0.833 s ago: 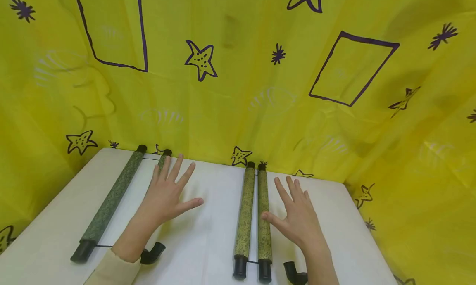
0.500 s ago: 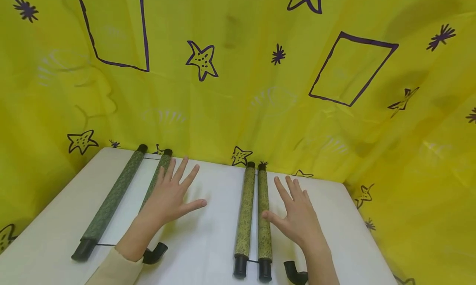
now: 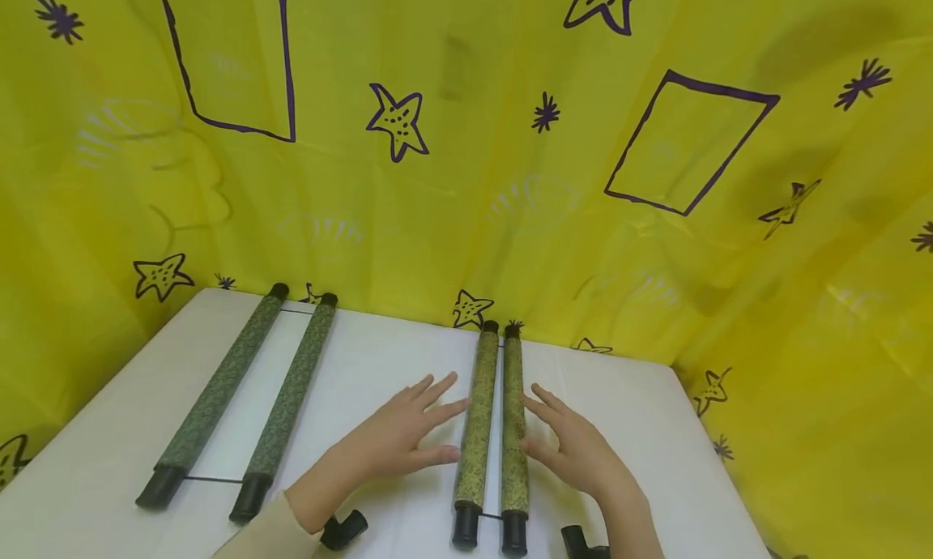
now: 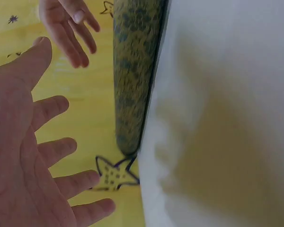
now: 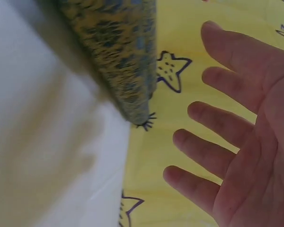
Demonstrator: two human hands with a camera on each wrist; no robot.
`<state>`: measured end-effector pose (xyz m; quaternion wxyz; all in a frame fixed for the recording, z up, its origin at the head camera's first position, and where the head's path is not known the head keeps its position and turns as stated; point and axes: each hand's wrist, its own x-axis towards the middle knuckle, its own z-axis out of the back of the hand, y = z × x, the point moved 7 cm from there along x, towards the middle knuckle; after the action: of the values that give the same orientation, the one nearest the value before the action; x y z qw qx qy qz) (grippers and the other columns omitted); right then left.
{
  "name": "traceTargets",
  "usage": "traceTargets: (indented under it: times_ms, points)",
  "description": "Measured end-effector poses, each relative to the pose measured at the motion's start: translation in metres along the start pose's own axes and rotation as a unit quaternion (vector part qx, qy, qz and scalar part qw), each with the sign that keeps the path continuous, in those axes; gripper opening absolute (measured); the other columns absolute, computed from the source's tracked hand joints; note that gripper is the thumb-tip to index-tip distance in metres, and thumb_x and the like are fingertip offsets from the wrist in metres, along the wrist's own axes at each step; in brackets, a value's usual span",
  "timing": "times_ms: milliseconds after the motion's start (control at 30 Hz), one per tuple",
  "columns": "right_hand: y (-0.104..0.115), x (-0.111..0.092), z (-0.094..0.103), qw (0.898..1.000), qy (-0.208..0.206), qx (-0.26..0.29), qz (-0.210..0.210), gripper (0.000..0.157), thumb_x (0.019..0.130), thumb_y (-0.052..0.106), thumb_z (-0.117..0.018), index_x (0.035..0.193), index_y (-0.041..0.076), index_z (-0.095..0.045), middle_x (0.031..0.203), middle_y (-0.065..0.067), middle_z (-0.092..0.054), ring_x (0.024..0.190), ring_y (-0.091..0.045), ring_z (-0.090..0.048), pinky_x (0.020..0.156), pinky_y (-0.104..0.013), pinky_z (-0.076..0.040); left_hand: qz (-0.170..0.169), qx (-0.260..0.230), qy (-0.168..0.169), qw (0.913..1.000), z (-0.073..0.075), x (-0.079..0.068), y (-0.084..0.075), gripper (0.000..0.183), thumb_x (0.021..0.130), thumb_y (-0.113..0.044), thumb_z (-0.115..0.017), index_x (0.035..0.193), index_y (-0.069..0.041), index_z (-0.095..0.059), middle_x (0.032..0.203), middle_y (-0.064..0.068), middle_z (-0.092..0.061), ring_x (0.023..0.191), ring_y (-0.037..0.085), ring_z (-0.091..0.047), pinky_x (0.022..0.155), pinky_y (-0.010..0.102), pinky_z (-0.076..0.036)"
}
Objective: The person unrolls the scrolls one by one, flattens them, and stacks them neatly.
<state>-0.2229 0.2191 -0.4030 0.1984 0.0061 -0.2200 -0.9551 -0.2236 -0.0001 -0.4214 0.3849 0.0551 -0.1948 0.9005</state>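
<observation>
Two yellow-green patterned tubes (image 3: 476,429) with black ends lie side by side on the white table, a thin dark link between them near each end. My left hand (image 3: 408,433) hovers just left of this pair, fingers spread and pointing at it. On its other side my right hand (image 3: 576,450) is held likewise, its fingertips overlapping the right tube (image 3: 513,429) in the head view. Both wrist views show bare palms, the left palm (image 4: 19,151) and the right palm (image 5: 255,156), with fingers extended and nothing held.
A wider-spaced pair of green patterned tubes (image 3: 219,381) with black ends lies at the left. One bent black piece (image 3: 346,531) is partly behind my left wrist, another bent black piece (image 3: 579,543) beside my right wrist. A yellow curtain (image 3: 466,178) hangs behind the table.
My left hand has moved right, from over the green tubes to beside the yellow-green pair. My right hand has dropped slightly and turned inward toward that pair.
</observation>
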Motion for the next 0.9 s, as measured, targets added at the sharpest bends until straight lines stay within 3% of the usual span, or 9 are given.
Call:
traceTargets:
  times_ms: [167, 333, 467, 600, 733, 900]
  points:
    - [-0.008, -0.001, -0.018, 0.999, 0.032, 0.004, 0.013, 0.06, 0.084, 0.043, -0.062, 0.138, 0.025, -0.043, 0.148, 0.004, -0.028, 0.129, -0.027, -0.036, 0.095, -0.052, -0.036, -0.033, -0.017, 0.037, 0.9986, -0.027, 0.012, -0.017, 0.06, 0.09, -0.059, -0.038, 0.144, -0.037, -0.026, 0.153, -0.002, -0.013, 0.133, 0.04, -0.021, 0.098, 0.057, -0.028]
    - [-0.005, -0.003, -0.03, 0.997, 0.064, 0.016, 0.029, 0.055, 0.086, 0.041, -0.06, 0.137, 0.024, -0.045, 0.147, -0.002, -0.031, 0.129, -0.029, -0.036, 0.096, -0.052, -0.034, -0.036, 0.026, 0.079, 0.9959, -0.047, 0.007, -0.024, 0.056, 0.088, -0.063, -0.032, 0.141, -0.045, -0.025, 0.152, -0.004, -0.017, 0.129, 0.04, -0.032, 0.093, 0.058, -0.034]
    - [-0.004, -0.003, -0.034, 0.997, 0.08, 0.004, 0.019, 0.05, 0.088, 0.041, -0.058, 0.135, 0.027, -0.048, 0.146, -0.003, -0.033, 0.127, -0.03, -0.038, 0.095, -0.054, -0.035, -0.04, 0.05, 0.075, 0.9952, -0.048, 0.006, -0.027, 0.054, 0.088, -0.063, -0.032, 0.139, -0.044, -0.032, 0.152, -0.003, -0.019, 0.126, 0.038, -0.037, 0.094, 0.055, -0.034]
    - [-0.003, -0.002, -0.031, 0.997, 0.069, -0.003, 0.025, 0.045, 0.088, 0.041, -0.057, 0.13, 0.026, -0.053, 0.146, -0.004, -0.033, 0.126, -0.031, -0.04, 0.094, -0.054, -0.036, -0.044, 0.057, 0.059, 0.9956, -0.044, 0.008, -0.026, 0.052, 0.088, -0.063, -0.032, 0.134, -0.041, -0.042, 0.151, -0.001, -0.022, 0.127, 0.037, -0.036, 0.097, 0.053, -0.032]
    - [-0.003, -0.001, -0.026, 0.998, 0.044, -0.002, 0.034, 0.043, 0.087, 0.039, -0.059, 0.126, 0.021, -0.055, 0.145, -0.005, -0.035, 0.126, -0.029, -0.039, 0.097, -0.05, -0.035, -0.041, 0.039, 0.048, 0.9972, -0.04, 0.013, -0.026, 0.05, 0.087, -0.062, -0.037, 0.128, -0.037, -0.051, 0.149, -0.002, -0.025, 0.128, 0.037, -0.033, 0.098, 0.053, -0.031]
    - [-0.007, -0.002, -0.025, 0.999, 0.043, -0.011, 0.023, 0.043, 0.087, 0.038, -0.06, 0.127, 0.022, -0.055, 0.143, -0.006, -0.038, 0.125, -0.031, -0.04, 0.096, -0.051, -0.035, -0.034, 0.031, 0.038, 0.9982, -0.036, 0.016, -0.026, 0.044, 0.087, -0.058, -0.044, 0.122, -0.033, -0.054, 0.146, -0.003, -0.032, 0.127, 0.038, -0.036, 0.098, 0.052, -0.032]
